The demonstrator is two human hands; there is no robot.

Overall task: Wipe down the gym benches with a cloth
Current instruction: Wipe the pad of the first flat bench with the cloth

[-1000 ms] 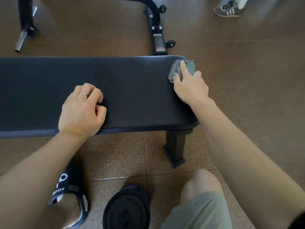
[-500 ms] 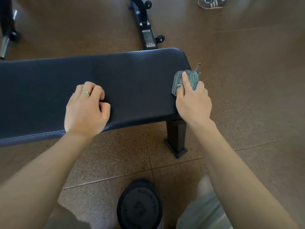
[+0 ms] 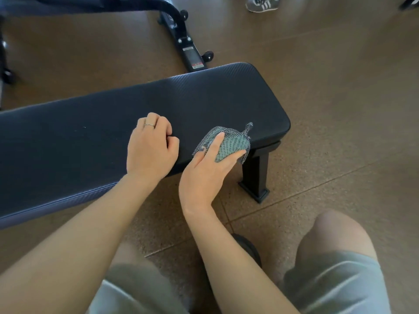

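Observation:
A flat black padded gym bench point(image 3: 204, 96) runs from the left edge to the centre right of the head view. My right hand point(image 3: 204, 175) grips a bunched grey-green cloth point(image 3: 231, 143) at the bench's near edge, close to its right end, with the cloth wrapped over the pad's front side. My left hand point(image 3: 150, 148) rests on the pad just left of the cloth, fingers curled under, holding nothing; a ring shows on one finger.
The bench's black leg point(image 3: 255, 175) stands on the brown floor right of my hand. Another bench's black frame point(image 3: 186, 46) with small wheels lies behind. A dark weight plate point(image 3: 247, 248) lies between my knees. Someone's sneaker point(image 3: 263, 4) is at the top.
My right hand has drawn the cloth from the bench's far right corner along the end to the near front edge. The left hand has stayed on the pad. The view shifted left.

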